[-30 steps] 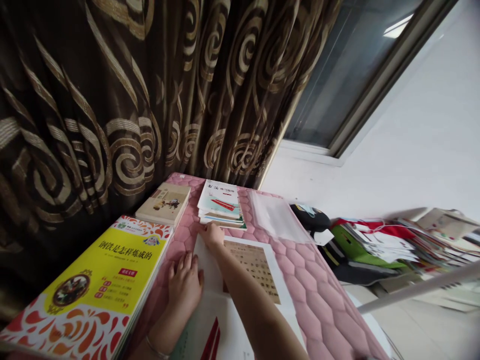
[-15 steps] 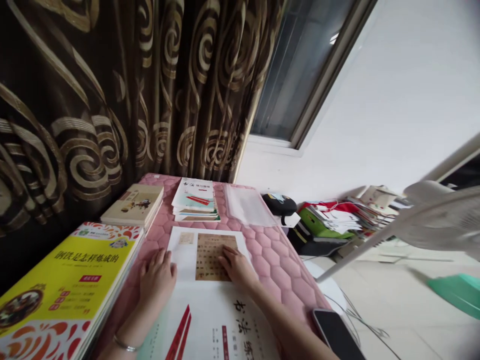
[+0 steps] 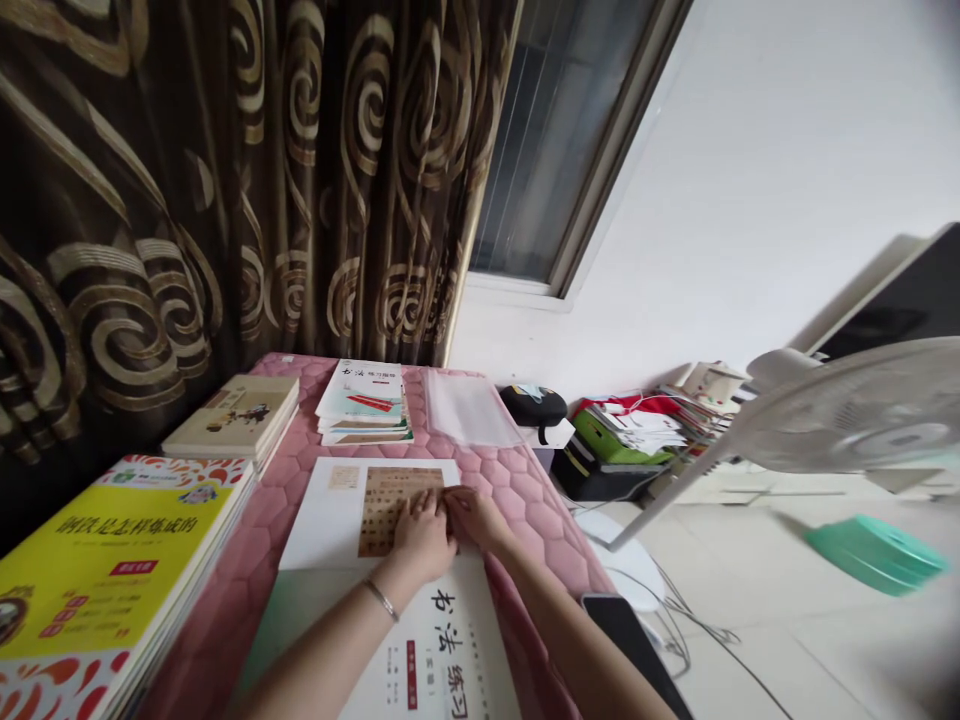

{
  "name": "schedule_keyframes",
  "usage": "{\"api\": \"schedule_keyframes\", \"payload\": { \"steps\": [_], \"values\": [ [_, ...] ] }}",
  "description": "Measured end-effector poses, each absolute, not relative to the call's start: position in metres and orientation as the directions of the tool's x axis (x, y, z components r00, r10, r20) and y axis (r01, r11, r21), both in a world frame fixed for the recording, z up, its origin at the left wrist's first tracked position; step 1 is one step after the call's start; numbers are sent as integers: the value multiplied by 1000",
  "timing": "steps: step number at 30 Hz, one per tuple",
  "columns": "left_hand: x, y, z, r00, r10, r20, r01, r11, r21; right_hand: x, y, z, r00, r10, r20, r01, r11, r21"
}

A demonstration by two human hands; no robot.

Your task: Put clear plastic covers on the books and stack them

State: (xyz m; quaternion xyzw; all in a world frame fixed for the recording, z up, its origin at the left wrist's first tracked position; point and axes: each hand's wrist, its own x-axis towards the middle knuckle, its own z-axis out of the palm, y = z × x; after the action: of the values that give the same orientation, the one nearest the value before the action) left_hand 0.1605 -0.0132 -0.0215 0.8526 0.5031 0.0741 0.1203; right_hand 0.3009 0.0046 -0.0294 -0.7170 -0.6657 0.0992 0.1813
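Observation:
A calligraphy workbook (image 3: 315, 520) lies on the pink quilted bed-like surface in the head view, with a brown picture of old handwriting on its far half and red and black titles on its near half. My left hand (image 3: 424, 535) rests on the brown picture, fingers laid down on the paper. Beside it, touching it, my right hand (image 3: 474, 517) has its fingers bent in a pinch at the workbook's right edge. The fingertips of both hands partly overlap, so the exact grip is hard to see. A bracelet circles my left wrist.
At left stand a pile with a yellow book (image 3: 142, 530) on top and a beige book stack (image 3: 240, 415). Farther back are thin booklets (image 3: 364, 395) and clear plastic sleeves (image 3: 472, 410). A phone (image 3: 626, 640) lies at the right edge, near a white fan (image 3: 840, 410).
My left hand has moved right from the workbook's left edge onto the picture. My right hand has shifted from the picture to the right edge. The view has turned slightly right.

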Motion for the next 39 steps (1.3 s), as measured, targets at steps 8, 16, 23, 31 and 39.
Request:
{"api": "schedule_keyframes", "payload": {
  "steps": [8, 16, 23, 31, 39],
  "values": [
    [161, -3, -37, 511, 857, 72, 799, -504, 326, 333, 43, -40, 254, 963, 90, 905, -204, -372],
    [162, -3, -50, 496, 856, 142, 785, -513, 347, 326, 90, -31, 405, 913, 42, 863, -366, -349],
    [162, -2, -51, 492, 861, 125, 786, -502, 362, 331, 63, -36, 323, 944, 65, 893, -281, -351],
    [162, -3, -45, 496, 863, 96, 782, -492, 383, 336, 34, -38, 280, 960, 29, 899, -251, -359],
    [161, -2, -50, 503, 855, 125, 776, -510, 370, 325, 89, -31, 399, 917, 23, 865, -368, -340]
  ]
}}
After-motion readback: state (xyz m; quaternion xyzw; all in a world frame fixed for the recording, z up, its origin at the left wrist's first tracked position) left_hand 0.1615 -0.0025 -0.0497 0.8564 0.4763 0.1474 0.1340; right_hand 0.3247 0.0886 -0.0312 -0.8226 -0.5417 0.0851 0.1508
